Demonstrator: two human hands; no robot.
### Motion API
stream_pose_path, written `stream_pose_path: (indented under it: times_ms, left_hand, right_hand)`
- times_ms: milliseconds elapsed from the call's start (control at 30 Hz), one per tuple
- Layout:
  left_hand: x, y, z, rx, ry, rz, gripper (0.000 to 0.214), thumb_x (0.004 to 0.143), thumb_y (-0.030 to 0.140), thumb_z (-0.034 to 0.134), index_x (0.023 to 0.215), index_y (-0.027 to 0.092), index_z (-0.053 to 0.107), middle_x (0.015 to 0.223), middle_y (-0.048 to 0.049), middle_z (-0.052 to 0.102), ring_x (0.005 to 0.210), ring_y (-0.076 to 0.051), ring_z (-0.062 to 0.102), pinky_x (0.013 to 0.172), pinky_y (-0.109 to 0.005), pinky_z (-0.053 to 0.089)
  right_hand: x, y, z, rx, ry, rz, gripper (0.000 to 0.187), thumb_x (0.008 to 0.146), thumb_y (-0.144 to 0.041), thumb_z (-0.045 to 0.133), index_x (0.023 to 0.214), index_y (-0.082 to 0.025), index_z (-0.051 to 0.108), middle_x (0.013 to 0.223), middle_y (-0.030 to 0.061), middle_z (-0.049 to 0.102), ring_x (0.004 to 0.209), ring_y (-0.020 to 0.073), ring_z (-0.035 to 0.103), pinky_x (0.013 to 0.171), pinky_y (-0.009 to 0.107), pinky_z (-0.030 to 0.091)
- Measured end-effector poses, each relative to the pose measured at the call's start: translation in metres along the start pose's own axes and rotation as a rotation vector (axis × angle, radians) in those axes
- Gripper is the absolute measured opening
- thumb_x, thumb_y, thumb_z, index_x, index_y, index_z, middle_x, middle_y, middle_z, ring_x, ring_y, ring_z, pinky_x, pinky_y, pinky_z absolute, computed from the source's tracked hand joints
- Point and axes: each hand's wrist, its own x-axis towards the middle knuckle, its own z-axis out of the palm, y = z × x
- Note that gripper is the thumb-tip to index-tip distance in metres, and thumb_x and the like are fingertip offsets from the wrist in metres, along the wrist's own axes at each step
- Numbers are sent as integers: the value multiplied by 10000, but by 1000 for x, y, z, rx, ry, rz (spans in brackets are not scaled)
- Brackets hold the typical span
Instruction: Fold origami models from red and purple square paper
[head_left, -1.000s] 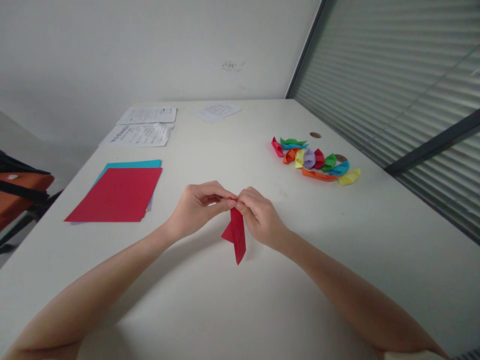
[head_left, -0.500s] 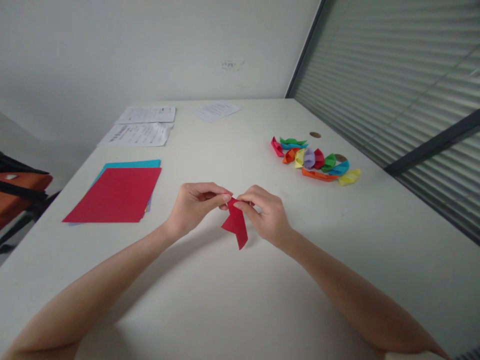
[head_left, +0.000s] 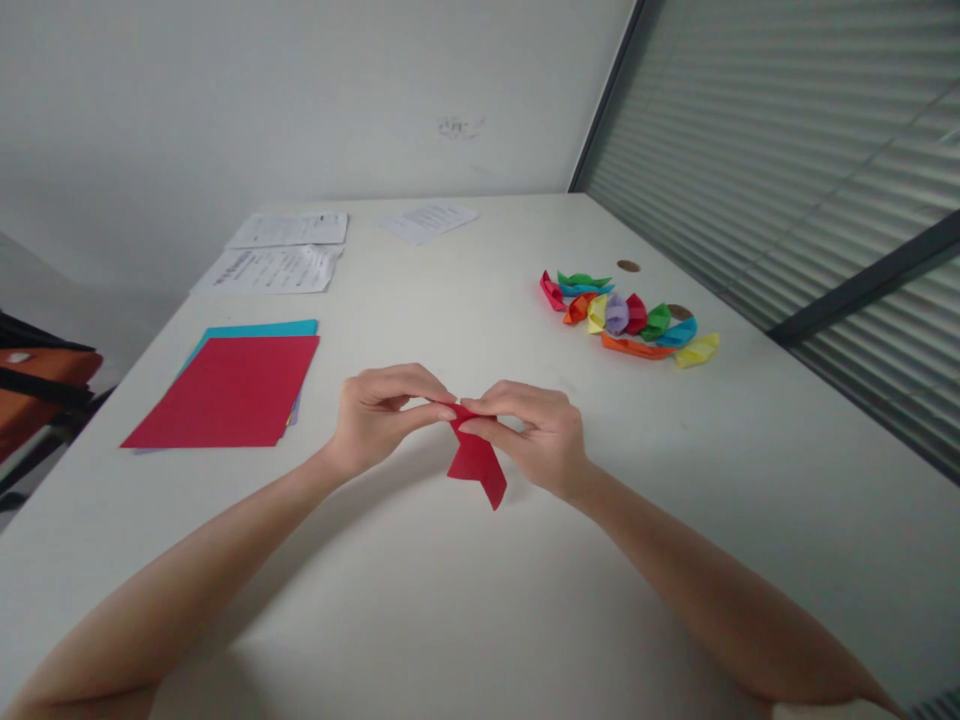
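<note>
A folded piece of red paper (head_left: pixel 478 460) hangs between my hands over the middle of the white table, its lower end forked into two points. My left hand (head_left: pixel 382 412) pinches its upper left edge between thumb and fingers. Close beside it, my right hand (head_left: pixel 536 430) pinches the upper right part, thumb in front and fingers over the top edge. The tips of both hands nearly meet, and they hide the top of the paper.
To the left lies a stack of coloured paper sheets (head_left: pixel 225 390), red on top. Several folded paper boats (head_left: pixel 636 314) in mixed colours sit at the right, near two brown round spots (head_left: pixel 628 266). Printed sheets (head_left: pixel 270 268) lie at the far left. Window blinds (head_left: pixel 795 140) border the right side.
The red paper has swung slightly down and to the right. My right hand's fingers have moved over its top edge, and my left hand has shifted a little left.
</note>
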Motion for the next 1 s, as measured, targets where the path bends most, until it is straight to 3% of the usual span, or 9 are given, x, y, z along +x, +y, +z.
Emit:
stream_pose_path:
  times_ms: [200,400,533,667,767,867,1000]
  left_hand:
    - [0,0,1,49,-46,86,66,747,250,782,764,187,770,704,-58,738,619,-140,658,554,-235,528]
    - [-3,-1,5,83,10,135,36,751,153,769,754,187,760,701,-39,736,619,-120,656,573,-219,534]
    - [-3,0,8,-15,17,40,93,725,137,782,798,193,769,750,-48,739,674,-135,669,612,-236,558]
    - [-4,-2,12,-200,13,-198,212,692,139,804,888,211,772,784,-34,742,704,-129,676,653,-233,575]
    - [-6,-6,14,-317,26,-326,135,729,152,780,847,218,774,802,-26,745,724,-123,681,686,-234,577]
    - [-8,-8,16,-384,42,-354,79,758,154,756,806,215,772,818,-29,745,752,-133,687,703,-249,579]
    - [-8,-6,17,-358,60,-349,83,753,147,756,800,215,770,769,-20,732,640,-110,657,610,-231,558]
  right_hand:
    - [-1,0,2,69,3,-4,67,842,-172,671,777,-186,678,747,42,722,670,136,674,607,258,534]
    - [-1,-4,4,-76,32,56,78,872,-163,622,810,-190,663,732,19,710,652,114,653,608,228,509]
    - [1,-7,4,-145,52,37,112,886,-150,597,796,-191,649,730,12,699,653,108,640,619,222,500]
    - [1,-5,3,-191,98,30,101,892,-156,588,822,-194,650,743,18,698,666,113,635,624,235,499]
    - [-1,-2,4,-192,116,1,103,889,-150,585,831,-194,658,727,25,693,659,122,628,615,253,501]
    - [-2,1,5,-179,131,-72,101,865,-128,608,876,-200,679,723,31,701,639,128,620,590,266,499]
    - [-2,3,4,-172,141,-123,191,856,-101,613,968,-229,700,776,33,727,666,132,637,610,278,516]
